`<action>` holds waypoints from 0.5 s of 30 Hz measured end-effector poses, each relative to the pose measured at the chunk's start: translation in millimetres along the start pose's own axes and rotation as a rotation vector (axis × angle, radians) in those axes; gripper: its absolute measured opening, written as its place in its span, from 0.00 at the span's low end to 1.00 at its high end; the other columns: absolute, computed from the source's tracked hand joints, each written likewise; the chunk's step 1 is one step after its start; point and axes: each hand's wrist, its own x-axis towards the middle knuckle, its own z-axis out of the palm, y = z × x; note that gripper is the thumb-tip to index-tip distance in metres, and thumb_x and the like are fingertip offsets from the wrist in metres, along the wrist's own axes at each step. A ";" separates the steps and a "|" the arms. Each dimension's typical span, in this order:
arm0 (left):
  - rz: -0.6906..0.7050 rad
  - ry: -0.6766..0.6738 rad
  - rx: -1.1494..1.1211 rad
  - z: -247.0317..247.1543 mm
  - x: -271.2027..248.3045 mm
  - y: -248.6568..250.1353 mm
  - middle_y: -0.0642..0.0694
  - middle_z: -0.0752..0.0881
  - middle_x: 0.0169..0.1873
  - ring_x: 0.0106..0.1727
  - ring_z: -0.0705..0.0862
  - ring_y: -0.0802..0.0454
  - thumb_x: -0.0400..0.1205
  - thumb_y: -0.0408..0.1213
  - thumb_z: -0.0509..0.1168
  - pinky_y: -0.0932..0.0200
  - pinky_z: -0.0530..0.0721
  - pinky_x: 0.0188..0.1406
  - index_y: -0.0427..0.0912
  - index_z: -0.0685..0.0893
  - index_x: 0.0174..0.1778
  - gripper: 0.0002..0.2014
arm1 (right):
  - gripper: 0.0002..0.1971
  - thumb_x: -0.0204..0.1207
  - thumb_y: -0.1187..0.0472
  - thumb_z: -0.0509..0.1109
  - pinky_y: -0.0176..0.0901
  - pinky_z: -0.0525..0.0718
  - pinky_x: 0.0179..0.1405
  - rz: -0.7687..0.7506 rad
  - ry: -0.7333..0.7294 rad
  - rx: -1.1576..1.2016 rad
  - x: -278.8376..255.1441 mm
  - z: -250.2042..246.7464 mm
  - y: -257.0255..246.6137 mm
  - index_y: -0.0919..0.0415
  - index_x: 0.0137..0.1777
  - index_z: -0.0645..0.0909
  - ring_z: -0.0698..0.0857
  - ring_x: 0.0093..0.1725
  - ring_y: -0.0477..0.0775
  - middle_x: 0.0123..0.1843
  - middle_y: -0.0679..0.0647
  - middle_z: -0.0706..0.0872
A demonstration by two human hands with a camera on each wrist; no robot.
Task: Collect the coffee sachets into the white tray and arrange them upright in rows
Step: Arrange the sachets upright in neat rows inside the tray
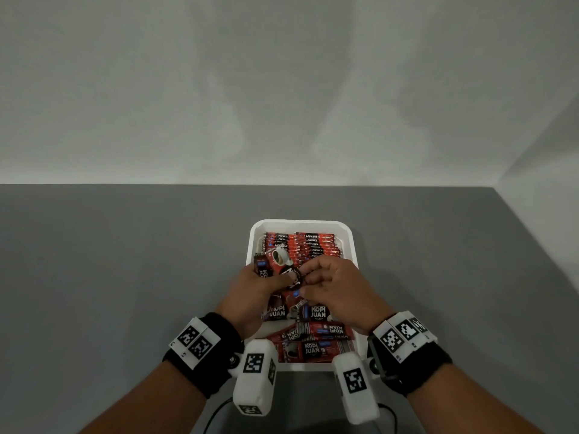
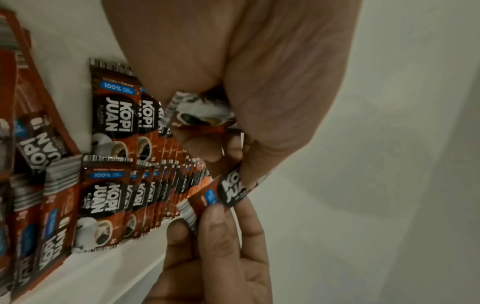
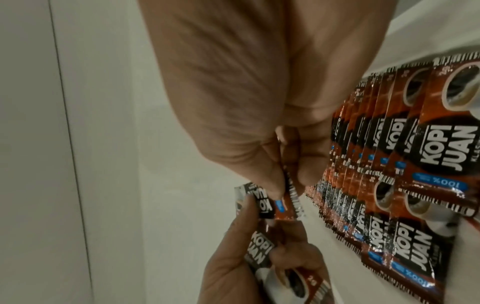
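The white tray (image 1: pixel 255 236) sits mid-table. Two rows of red-and-black coffee sachets (image 1: pixel 307 245) stand upright at its far end, also seen in the wrist views (image 2: pixel 155 185) (image 3: pixel 376 144). Loose sachets (image 1: pixel 313 339) lie flat in a heap at the near end. Over the tray's middle, my left hand (image 1: pixel 275 278) grips a small bundle of sachets (image 1: pixel 272 261). My right hand (image 1: pixel 313 277) pinches one sachet (image 1: pixel 293 275) of that bundle by its end. The left wrist view shows both thumbs on this sachet (image 2: pixel 228 191). In the right wrist view my thumb and forefinger (image 3: pixel 275 185) pinch its crimped edge (image 3: pixel 293 203).
The grey table (image 1: pixel 125 261) stretches left and right of the tray, with its right edge (image 1: pixel 539 245) against a pale wall. White wrist-camera housings (image 1: pixel 255 377) hang over the tray's near rim. Black cables (image 1: pixel 216 415) run along the table's near edge.
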 end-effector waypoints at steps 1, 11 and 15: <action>0.012 0.032 -0.019 -0.4 0.5 2.0 0.30 0.91 0.56 0.55 0.90 0.29 0.82 0.24 0.70 0.34 0.89 0.55 0.31 0.87 0.62 0.13 | 0.15 0.72 0.73 0.80 0.53 0.93 0.49 0.008 0.016 0.000 0.7 -0.6 0.9 0.58 0.55 0.86 0.93 0.43 0.57 0.45 0.60 0.92; 0.089 -0.040 0.371 3.9 -2.0 15.5 0.44 0.90 0.36 0.39 0.90 0.46 0.79 0.23 0.73 0.55 0.89 0.38 0.33 0.83 0.50 0.08 | 0.21 0.74 0.73 0.77 0.52 0.92 0.46 -0.021 0.112 0.109 19.7 -5.8 -7.9 0.55 0.63 0.84 0.91 0.41 0.56 0.42 0.55 0.92; 0.074 0.026 0.446 -12.6 3.2 12.8 0.39 0.89 0.39 0.43 0.91 0.41 0.78 0.26 0.76 0.45 0.91 0.49 0.38 0.84 0.49 0.09 | 0.17 0.73 0.77 0.77 0.52 0.92 0.44 0.011 0.108 0.141 20.1 -16.1 -3.8 0.59 0.56 0.85 0.91 0.40 0.57 0.42 0.56 0.89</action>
